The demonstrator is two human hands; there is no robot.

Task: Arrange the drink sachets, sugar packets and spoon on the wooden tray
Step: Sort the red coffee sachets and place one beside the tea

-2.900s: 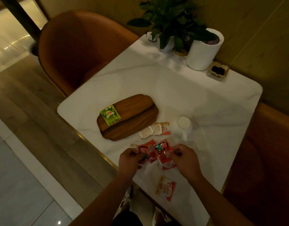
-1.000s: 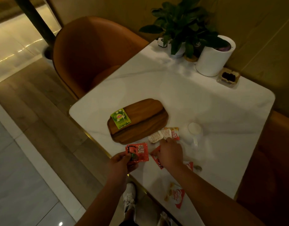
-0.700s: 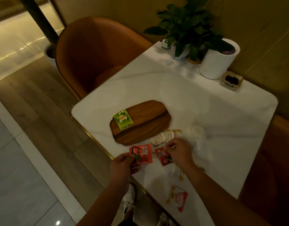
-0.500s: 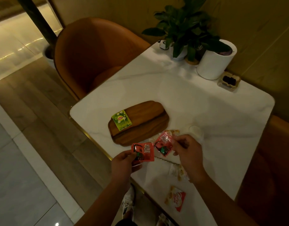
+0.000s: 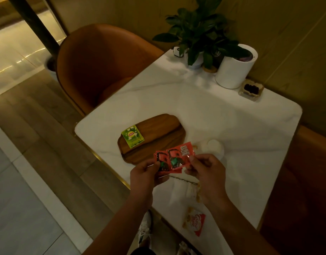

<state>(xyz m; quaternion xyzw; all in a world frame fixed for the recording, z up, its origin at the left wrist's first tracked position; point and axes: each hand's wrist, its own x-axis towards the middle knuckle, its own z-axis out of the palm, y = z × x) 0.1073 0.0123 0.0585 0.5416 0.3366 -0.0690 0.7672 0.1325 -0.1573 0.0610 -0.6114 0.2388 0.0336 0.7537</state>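
Observation:
The oval wooden tray [image 5: 158, 129] lies on the white marble table, with a green tea sachet [image 5: 132, 136] on its left end. Just in front of the tray I hold two red drink sachets side by side above the table. My left hand [image 5: 145, 173] pinches the left red sachet [image 5: 161, 160]. My right hand [image 5: 204, 168] pinches the right red sachet [image 5: 179, 156], which overlaps the left one. A red and white creamer sachet [image 5: 194, 221] lies near the table's front edge. A pale packet [image 5: 192, 193] shows partly under my right wrist. No spoon is visible.
A small white cup [image 5: 213, 146] stands right of the tray. At the far edge stand a potted plant [image 5: 199, 34], a white cylinder pot [image 5: 235, 67] and a small dish [image 5: 251, 89]. An orange chair [image 5: 96, 67] sits on the far left, another seat [image 5: 305, 181] on the right.
My right hand picked a second red sachet off the table and brought it up beside the one in my left hand. Both sachets now overlap.

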